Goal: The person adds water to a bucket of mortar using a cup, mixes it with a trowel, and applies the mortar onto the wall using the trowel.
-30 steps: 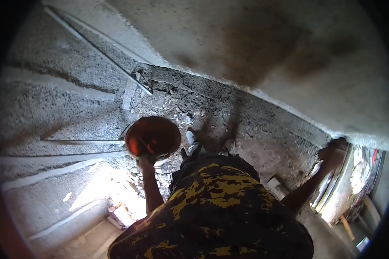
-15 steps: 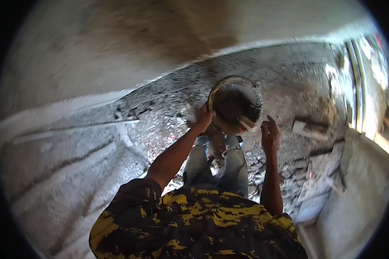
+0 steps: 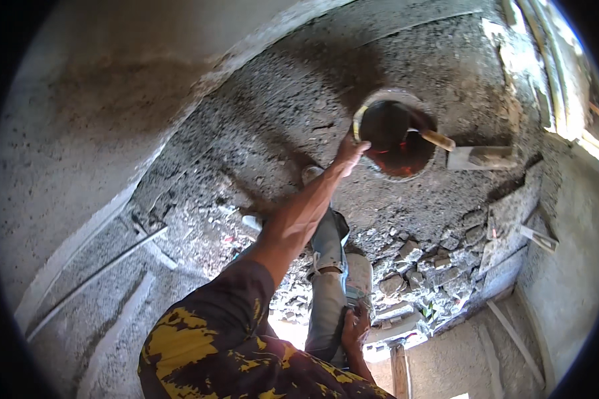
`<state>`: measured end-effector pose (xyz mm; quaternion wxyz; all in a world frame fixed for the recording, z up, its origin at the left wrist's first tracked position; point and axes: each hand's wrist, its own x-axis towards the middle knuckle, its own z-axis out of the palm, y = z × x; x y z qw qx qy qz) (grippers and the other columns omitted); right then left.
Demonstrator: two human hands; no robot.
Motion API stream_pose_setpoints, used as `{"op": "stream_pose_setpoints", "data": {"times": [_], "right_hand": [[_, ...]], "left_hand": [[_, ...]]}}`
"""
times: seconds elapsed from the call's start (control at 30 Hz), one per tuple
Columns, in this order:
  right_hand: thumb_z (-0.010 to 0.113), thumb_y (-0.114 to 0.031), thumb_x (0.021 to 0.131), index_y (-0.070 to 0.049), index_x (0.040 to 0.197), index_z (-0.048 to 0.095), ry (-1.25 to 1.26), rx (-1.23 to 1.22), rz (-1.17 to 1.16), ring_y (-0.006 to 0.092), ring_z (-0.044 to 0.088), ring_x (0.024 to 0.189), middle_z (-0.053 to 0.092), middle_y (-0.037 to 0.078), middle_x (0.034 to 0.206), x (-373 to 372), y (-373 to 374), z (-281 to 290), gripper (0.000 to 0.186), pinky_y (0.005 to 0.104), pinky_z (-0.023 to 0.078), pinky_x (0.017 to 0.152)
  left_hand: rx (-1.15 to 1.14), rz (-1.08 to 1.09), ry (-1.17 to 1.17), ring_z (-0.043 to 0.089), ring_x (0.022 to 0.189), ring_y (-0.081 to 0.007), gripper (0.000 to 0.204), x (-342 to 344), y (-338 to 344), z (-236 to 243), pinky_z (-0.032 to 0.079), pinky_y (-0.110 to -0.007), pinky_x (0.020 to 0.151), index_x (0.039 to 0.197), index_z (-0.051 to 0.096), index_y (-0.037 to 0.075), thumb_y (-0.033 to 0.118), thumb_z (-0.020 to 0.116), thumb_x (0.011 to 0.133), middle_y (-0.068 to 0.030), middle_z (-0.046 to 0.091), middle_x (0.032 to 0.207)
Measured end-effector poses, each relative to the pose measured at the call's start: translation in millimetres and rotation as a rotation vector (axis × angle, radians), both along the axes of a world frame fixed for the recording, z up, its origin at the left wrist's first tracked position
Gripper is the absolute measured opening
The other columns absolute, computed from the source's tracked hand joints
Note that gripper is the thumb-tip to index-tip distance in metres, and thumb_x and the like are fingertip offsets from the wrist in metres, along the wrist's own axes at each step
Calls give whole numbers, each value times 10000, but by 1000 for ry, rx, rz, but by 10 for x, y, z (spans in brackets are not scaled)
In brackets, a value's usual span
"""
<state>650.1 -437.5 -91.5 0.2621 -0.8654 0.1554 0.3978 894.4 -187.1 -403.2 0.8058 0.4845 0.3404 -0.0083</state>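
My left hand (image 3: pixel 350 155) is closed on the left edge of a round dark bucket (image 3: pixel 424 169), by its yellowish handle. The bucket's inside is dark, with reddish glints low down. A trowel (image 3: pixel 439 139) lies in it, its wooden handle resting over the right rim. Low in the view, beside my jeans leg, my right hand (image 3: pixel 357 329) has bent fingers against a pale rounded object (image 3: pixel 359 274). What this object is, and how firmly the fingers hold it, is unclear. Just right of the bucket, a plastering float (image 3: pixel 482 158) with a wooden grip lies on the ground.
Broken rubble (image 3: pixel 406 266) covers the ground right of my legs. Flat boards (image 3: pixel 512 219) lean near the right wall (image 3: pixel 572 219). A pale plastered wall (image 3: pixel 100 113) rises at the upper left. A long thin strip (image 3: pixel 100 276) lies at the left.
The bucket and my left hand have moved forward and right, beside the float. My right hand has drawn back from near the bucket to beside my leg. The view has turned.
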Motion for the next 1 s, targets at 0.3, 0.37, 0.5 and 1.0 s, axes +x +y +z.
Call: {"op": "stream_pose_setpoints", "data": {"times": [0.3,0.37,0.5,1.0], "right_hand": [[507,-312,895,43,1263,494,81,61,260,364,577,1068,589,278,1131,2,-77,-67,511,393,446,900],[490,-337,900,36,1265,496,146,73,379,372,565,1088,584,273,1148,57,33,-42,522,397,431,920],[414,-442,913,24,1275,488,304,110,691,400,526,1136,562,262,1196,239,251,-20,595,410,388,975],[443,-483,914,-20,1207,525,242,84,1054,302,565,995,572,165,1137,515,2183,550,553,387,437,768]], "left_hand": [[383,-205,275,406,1257,-396,949,-1293,594,1006,486,-427,859,1466,90,66,361,694,796,-243,302,1446],[524,-223,335,433,1252,-358,861,-2042,980,1485,449,-378,924,1446,197,21,385,657,815,-248,353,1415],[513,-224,549,492,1196,-346,763,-3533,1340,2358,412,-416,971,1424,259,15,366,595,835,-294,448,1312],[212,227,828,650,832,-314,686,-6930,-242,3154,510,-393,799,1334,409,38,482,574,838,-222,650,981]]}}
